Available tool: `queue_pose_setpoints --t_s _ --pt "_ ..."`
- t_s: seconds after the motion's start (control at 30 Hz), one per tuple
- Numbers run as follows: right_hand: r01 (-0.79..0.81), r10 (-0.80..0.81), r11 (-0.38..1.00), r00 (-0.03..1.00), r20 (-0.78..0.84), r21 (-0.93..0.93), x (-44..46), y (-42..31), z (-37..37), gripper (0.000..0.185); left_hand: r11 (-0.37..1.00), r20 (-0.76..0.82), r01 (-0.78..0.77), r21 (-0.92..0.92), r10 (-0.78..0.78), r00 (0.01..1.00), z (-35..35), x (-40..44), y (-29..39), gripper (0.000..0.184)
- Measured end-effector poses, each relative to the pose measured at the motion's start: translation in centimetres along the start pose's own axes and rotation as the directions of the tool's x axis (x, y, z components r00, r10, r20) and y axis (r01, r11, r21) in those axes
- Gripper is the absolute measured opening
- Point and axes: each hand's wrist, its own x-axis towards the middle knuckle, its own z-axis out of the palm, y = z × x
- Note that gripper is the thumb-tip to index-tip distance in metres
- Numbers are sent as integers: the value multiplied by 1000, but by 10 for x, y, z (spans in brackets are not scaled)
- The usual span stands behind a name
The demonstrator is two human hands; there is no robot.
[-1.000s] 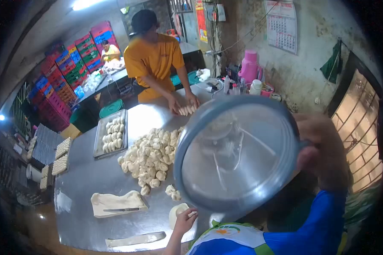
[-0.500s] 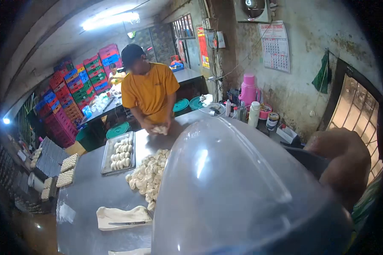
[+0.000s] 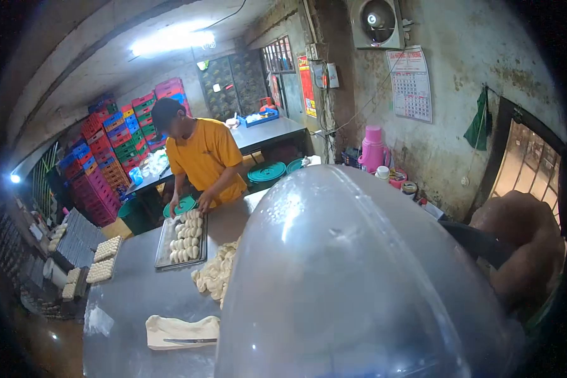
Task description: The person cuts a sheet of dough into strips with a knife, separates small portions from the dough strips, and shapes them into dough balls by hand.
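A large translucent plastic pitcher [image 3: 334,271] fills the lower middle and right of the head view, tilted and very close to the camera. My right hand [image 3: 521,242] is at the far right, its fingers wrapped round the pitcher's dark handle [image 3: 475,242]. My left hand does not show. Part of a heap of dough pieces [image 3: 215,271] lies on the metal table [image 3: 129,309], the rest of it hidden behind the pitcher. A flat strip of dough [image 3: 181,329] with a knife [image 3: 189,341] on it lies nearer to me.
Across the table a co-worker in a yellow shirt [image 3: 205,154] handles a tray [image 3: 162,255] of shaped dough pieces. Filled egg trays [image 3: 101,271] stand at the left. Stacked crates [image 3: 110,148] line the back. A pink thermos [image 3: 373,148] stands by the wall.
The co-worker has moved left from the heap, dough in hand, and now has both hands at the tray. The pitcher covers more of the heap and the bottles behind it.
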Motion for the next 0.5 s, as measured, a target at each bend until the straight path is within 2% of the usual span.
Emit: queue_pose_setpoints --t_s 0.5 --pt "32 -26 993 998 -52 114 25 -7 -17 34 996 13 57 -75 -56 998 8 50 -29 27"
